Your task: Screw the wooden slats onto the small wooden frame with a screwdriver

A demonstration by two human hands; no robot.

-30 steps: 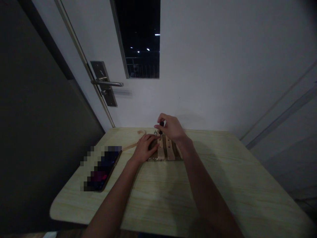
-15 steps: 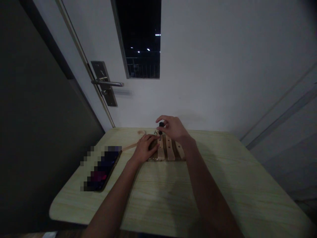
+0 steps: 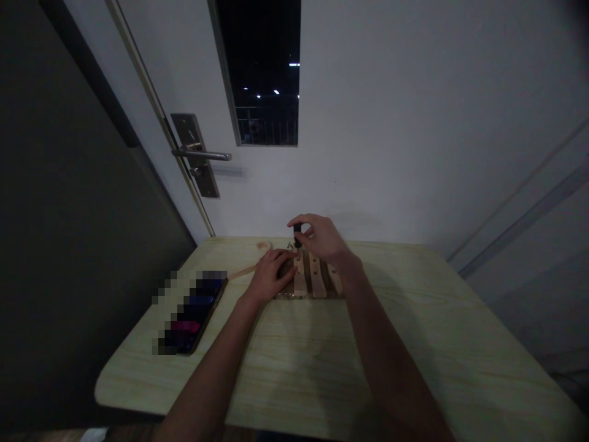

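A small wooden slatted piece point(image 3: 313, 282) lies on the pale wooden table point(image 3: 322, 356) near its far edge. My left hand point(image 3: 271, 275) presses down on the piece's left side, fingers curled over it. Above the far end of the slats, my right hand point(image 3: 319, 238) pinches a small black-handled tool point(image 3: 297, 234), held upright with its tip down on the wood. Whether a screw sits under the tip is too small to tell.
A dark phone point(image 3: 193, 313) lies on the table's left part. A thin wooden strip point(image 3: 246, 269) rests left of the slatted piece. Behind the table stands a white door with a metal lever handle point(image 3: 202, 156) and a dark glass panel point(image 3: 264, 73).
My right hand has shifted its fingers slightly around the black tool handle. My left hand and the wooden piece stay where they were.
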